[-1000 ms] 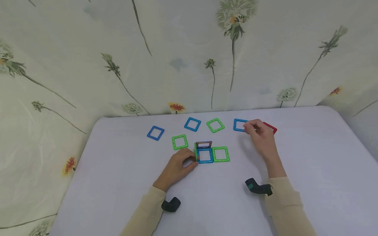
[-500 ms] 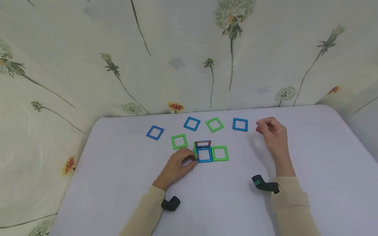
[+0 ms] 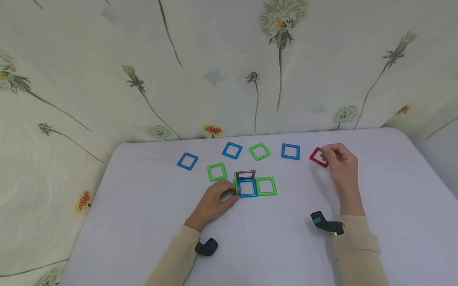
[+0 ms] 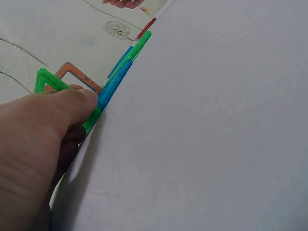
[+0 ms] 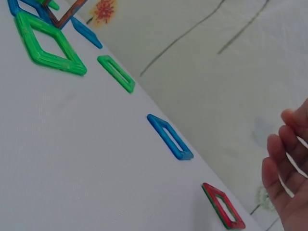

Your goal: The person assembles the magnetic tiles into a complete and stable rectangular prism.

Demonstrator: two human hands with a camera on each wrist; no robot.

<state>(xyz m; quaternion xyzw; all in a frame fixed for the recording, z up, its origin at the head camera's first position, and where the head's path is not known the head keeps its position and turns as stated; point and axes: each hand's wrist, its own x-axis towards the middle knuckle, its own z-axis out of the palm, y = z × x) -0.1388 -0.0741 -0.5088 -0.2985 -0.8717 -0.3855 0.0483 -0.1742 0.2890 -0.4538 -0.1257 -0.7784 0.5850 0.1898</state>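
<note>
My left hand [image 3: 214, 200] grips an upright green square magnetic tile [image 4: 44, 74], thumb in front and fingers behind. That tile stands along the left side of a flat blue tile [image 3: 247, 195]. At the blue tile's back edge stands an orange-brown tile [image 4: 70, 67], and a flat green tile [image 3: 266, 194] adjoins it on the right. At the table's back right, a red tile [image 5: 222, 204] lies flat, a green edge showing along its side. My right hand [image 3: 341, 165] hovers over it, fingers loosely bent and apart from the tile, holding nothing in the right wrist view.
Toward the back of the white table [image 3: 143, 246] lie more loose tiles: blue ones at the left [image 3: 185, 167], middle [image 3: 232, 158] and right [image 3: 290, 158], and green ones at the near left [image 3: 217, 179] and back [image 3: 260, 159]. A flower-patterned cloth [image 3: 214, 103] rises behind.
My right hand has moved right, away from the blue tile at the back, to the red tile. The red tile now shows left of the fingers. My left hand has stayed in place.
</note>
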